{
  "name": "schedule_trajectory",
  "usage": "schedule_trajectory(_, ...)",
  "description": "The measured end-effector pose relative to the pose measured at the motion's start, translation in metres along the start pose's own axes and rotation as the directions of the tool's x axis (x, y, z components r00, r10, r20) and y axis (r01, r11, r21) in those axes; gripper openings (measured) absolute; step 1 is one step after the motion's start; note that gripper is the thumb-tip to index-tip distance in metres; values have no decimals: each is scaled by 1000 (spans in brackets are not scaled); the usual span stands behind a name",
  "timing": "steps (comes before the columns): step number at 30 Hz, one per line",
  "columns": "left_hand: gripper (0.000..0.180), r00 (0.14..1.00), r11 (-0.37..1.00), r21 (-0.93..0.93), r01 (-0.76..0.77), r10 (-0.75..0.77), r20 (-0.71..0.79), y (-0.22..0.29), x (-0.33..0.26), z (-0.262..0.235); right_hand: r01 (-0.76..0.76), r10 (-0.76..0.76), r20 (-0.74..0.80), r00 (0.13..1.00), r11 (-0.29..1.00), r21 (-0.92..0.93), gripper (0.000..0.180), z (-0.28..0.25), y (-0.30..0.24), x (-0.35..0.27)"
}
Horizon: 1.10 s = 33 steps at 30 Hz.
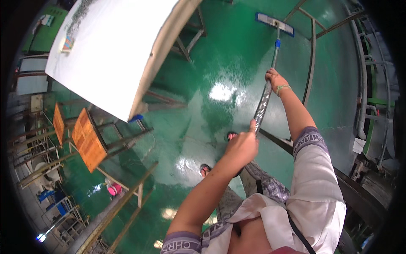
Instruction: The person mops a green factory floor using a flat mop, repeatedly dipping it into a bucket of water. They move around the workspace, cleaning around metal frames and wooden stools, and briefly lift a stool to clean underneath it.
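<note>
A flat mop with a long metal handle (263, 103) runs away from me across the green floor. Its wide blue-edged mop head (275, 23) lies flat on the floor at the far right, beside a metal frame. My left hand (243, 148) is wrapped round the near end of the handle, with the thumb stretched along it. Farther up, my right hand (277, 80) grips the same handle; a light green band circles that wrist. Both of my arms are stretched forward.
A white-topped table (110, 51) fills the upper left. Wooden-topped stools (89, 139) stand at the left, near a metal rail (114, 211) and a pink object (113, 189) on the floor. A metal frame (313, 59) rises at the right. Wet-looking shine shows on the floor (222, 91).
</note>
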<state>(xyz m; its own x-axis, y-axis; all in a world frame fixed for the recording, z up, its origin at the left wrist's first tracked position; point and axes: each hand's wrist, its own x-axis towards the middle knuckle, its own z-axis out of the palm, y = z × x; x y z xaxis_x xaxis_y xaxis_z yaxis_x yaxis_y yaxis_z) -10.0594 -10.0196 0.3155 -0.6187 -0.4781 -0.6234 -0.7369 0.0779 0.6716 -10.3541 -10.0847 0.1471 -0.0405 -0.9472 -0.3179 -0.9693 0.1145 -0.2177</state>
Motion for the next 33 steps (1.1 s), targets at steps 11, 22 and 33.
schedule_trajectory(11, 61, 993, 989, -92, -119, 117, -26, -48, 17, 82, -189, 221, 122, 968, 955, -230, 21, 57, 37, -63)
schedule_trajectory(22, 64, 994, 982, 166, 84, -71, -81, -117, -55, 37, -268, 366, 223, 903, 889, -372, 41, 102, -88, -68)
schedule_trajectory(33, 59, 856, 791, 415, 449, -248, -453, -112, -511, -69, 365, -377, -39, 925, 859, 359, 33, 52, -481, -284)
